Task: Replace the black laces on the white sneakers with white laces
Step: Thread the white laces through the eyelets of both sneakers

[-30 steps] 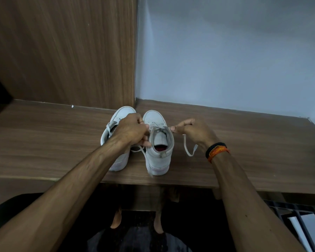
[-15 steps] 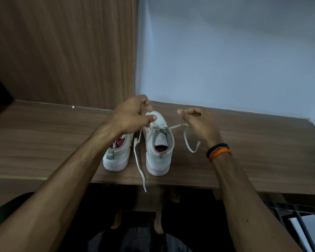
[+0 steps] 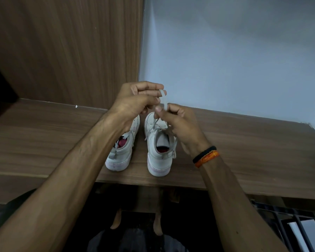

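At the near edge of the wooden shelf (image 3: 44, 148) we count two white sneakers, heels toward us: the left sneaker (image 3: 123, 151) and the right sneaker (image 3: 158, 150), side by side, just apart. No black lace shows on either, so we judge the removal done. White lace (image 3: 163, 99) count: one clearly seen, running up from the right sneaker's upper eyelets into both hands. Whether the left sneaker is laced we cannot tell; our left forearm covers most of its front, only a pale strip near the collar shows. Two hands, raised together just above and behind the right sneaker. The left hand (image 3: 135, 100) has its fingers curled, pinching the lace end near the top; the right hand (image 3: 176, 124) pinches the same lace lower down between thumb and forefinger. Both grips narrow, holding lace. Two wristbands (image 3: 205, 157) on the right wrist, one black, one orange. We judge the right sneaker's lacing nearly finished, tying or evening up the ends left, and the left sneaker's status open. Beyond: a wood panel (image 3: 62, 42) at left and a grey wall (image 3: 235, 51) at right.
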